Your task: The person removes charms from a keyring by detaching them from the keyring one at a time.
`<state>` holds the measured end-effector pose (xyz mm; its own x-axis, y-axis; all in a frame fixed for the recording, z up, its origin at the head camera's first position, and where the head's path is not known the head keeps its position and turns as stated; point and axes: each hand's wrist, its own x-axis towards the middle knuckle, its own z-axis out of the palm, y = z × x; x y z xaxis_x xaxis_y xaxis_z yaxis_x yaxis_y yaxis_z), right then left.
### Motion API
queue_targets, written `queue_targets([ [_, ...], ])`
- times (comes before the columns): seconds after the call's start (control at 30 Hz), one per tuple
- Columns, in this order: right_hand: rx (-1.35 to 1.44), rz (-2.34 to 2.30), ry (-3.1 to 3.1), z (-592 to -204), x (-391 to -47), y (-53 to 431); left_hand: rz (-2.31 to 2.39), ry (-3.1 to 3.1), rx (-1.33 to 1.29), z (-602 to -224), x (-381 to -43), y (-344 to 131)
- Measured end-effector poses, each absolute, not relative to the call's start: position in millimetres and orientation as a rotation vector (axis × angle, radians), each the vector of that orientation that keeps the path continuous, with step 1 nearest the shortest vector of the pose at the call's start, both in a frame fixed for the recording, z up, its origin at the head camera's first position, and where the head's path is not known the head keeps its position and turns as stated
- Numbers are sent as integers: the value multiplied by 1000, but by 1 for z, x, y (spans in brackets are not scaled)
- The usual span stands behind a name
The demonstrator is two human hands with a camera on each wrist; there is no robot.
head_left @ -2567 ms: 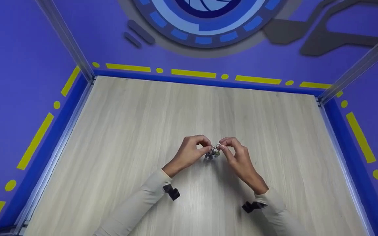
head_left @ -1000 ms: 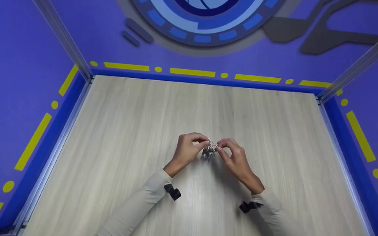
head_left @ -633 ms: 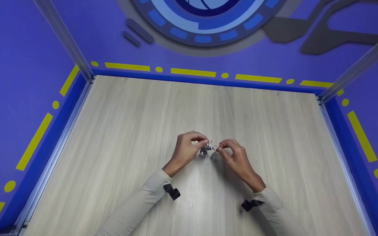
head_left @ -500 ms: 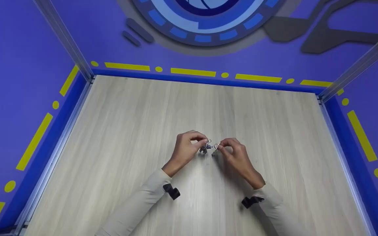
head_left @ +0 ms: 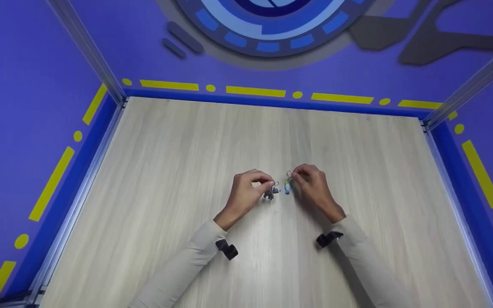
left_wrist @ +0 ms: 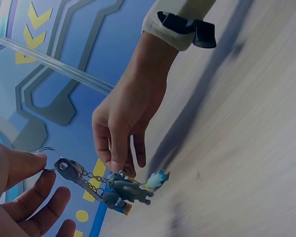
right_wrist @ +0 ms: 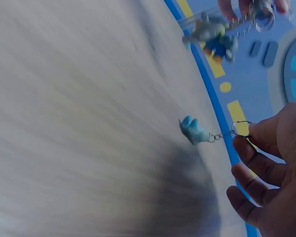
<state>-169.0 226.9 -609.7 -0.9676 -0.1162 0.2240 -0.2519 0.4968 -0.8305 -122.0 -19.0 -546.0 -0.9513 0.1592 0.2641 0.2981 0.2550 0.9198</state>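
Note:
Between thumb and forefinger, my left hand (head_left: 246, 188) pinches a split key ring (left_wrist: 48, 152). From it hang keys (left_wrist: 69, 170) and short chains with a grey animal figurine (left_wrist: 130, 190) and a second, blue and grey figurine (left_wrist: 113, 200). My right hand (head_left: 315, 186) pinches a separate keychain by its metal ring (right_wrist: 240, 129); a light blue figurine (right_wrist: 193, 129) dangles on its short chain. A small gap parts the two hanging bunches in the head view. Both hands are above the middle of the table.
The pale wood-grain table (head_left: 178, 145) carries the shadows of the hands. Blue panels (head_left: 246, 77) with yellow dashes and metal corner posts enclose it at the back and sides. Black wrist mounts (head_left: 227, 249) sit on both sleeves.
The light blue keychain has come apart from the left hand's bunch. My right hand has moved forward and slightly right with it, while the left hand stays nearly in place.

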Motion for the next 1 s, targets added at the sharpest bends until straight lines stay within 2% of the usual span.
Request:
queue_targets([
  [0.5,346,1179,-2701,-628,-219,222,-1722,-2447,-470,-544,-124,-26],
  [0.73,259,1052,-2709,-633,-220,216,-1768,-2410,-476,-548,-128,-25],
  [1.0,343,1157,-2670,-625,-203,215,-1783,-2404,-481,-551,-132,-22],
])
